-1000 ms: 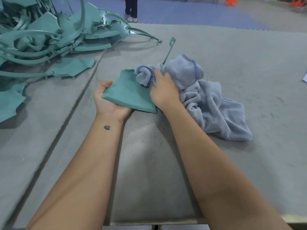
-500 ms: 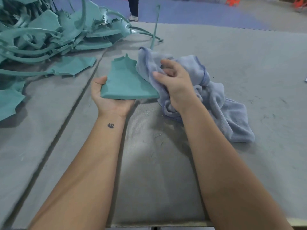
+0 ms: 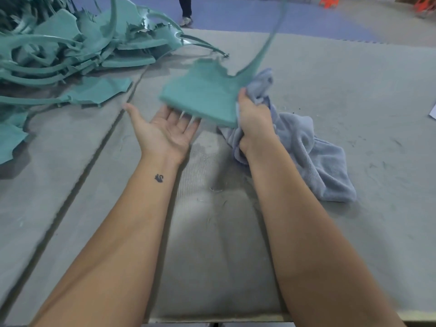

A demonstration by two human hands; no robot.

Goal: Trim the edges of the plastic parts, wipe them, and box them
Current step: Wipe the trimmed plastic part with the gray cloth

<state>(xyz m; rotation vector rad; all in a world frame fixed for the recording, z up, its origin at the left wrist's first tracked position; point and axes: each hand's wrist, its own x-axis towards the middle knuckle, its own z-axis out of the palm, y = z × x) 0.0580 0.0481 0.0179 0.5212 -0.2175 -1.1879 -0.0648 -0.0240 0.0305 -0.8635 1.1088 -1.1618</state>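
Note:
A teal plastic part (image 3: 203,95) with a long thin arm rising toward the top edge hangs blurred above the grey table (image 3: 354,95). My left hand (image 3: 165,128) lies palm up beneath its near edge, fingers straight, fingertips under the part. My right hand (image 3: 253,121) grips the part's right edge together with a fold of the blue-grey cloth (image 3: 313,149). The rest of the cloth trails onto the table to the right.
A heap of teal plastic parts and offcuts (image 3: 70,48) fills the table's far left. Small shavings lie on a ribbed mat (image 3: 212,208) between my arms. A person's legs (image 3: 185,10) stand on the blue floor beyond. A white paper corner (image 3: 433,112) shows at the right edge.
My left hand let go of the part and opened flat beneath it. My right hand now grips the part's right edge with the cloth, and the part has lifted and swung.

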